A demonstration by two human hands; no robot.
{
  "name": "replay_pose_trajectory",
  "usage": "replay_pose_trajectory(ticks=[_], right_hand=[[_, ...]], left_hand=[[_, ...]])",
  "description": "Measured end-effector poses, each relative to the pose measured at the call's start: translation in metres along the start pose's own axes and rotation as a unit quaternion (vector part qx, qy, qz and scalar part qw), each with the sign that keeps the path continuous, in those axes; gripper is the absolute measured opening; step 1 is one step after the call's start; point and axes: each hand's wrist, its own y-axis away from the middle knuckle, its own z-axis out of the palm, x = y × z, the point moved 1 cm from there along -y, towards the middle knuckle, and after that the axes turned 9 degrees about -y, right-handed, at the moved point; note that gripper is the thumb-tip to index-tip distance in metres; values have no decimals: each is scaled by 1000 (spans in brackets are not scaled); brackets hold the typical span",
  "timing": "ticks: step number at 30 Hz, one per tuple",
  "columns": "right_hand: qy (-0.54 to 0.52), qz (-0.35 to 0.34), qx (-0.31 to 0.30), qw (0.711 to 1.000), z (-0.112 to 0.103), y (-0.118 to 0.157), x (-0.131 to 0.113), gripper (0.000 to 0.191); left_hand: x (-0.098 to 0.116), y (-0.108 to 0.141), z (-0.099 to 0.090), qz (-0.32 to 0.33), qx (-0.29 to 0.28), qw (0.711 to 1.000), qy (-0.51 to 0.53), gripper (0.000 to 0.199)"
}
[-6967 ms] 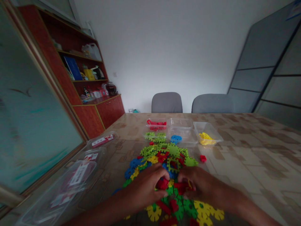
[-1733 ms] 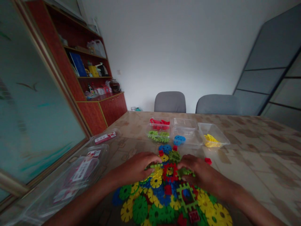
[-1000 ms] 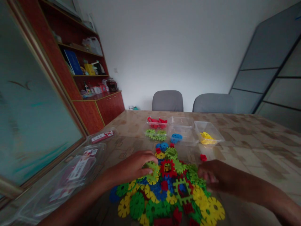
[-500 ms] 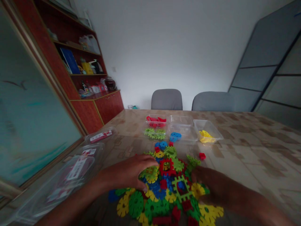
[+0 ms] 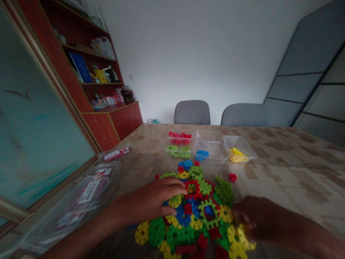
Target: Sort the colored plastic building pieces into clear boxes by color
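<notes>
On the table [image 5: 280, 162], a mixed heap [image 5: 188, 208] of plastic pieces [image 5: 156, 231] remains, while the clear boxes [image 5: 235, 142] behind hold only a few, separated by colour, and the left hand [image 5: 159, 197] spreads loosely over the heap, but whether the curled right hand [image 5: 260, 218] grasps something, I cannot tell

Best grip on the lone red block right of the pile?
Pinch the red block by opposite side faces, coming from above. It looks small and compact and sits on the table apart from the pile, so finger and thumb should fit. The right hand, being nearer, seems the better choice.
</notes>
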Motion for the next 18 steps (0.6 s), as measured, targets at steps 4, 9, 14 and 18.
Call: replay_pose_trajectory(ticks=[4, 9, 14, 18], right_hand=[[36, 43, 12, 998, 10, -6, 7, 36], [-2, 41, 6, 999, 10, -5, 2, 42], [-50, 4, 3, 999, 4, -5, -7, 33], [-54, 18, -17, 998, 0, -6, -10, 37]], left_hand=[[4, -2, 1, -1, -1, 1000, 5, 50], [6, -3, 1, 1, -10, 1000, 14, 50], [4, -3, 3, -10, -10, 1000, 9, 49], [5, -3, 3, -7, -13, 1000, 5, 49]])
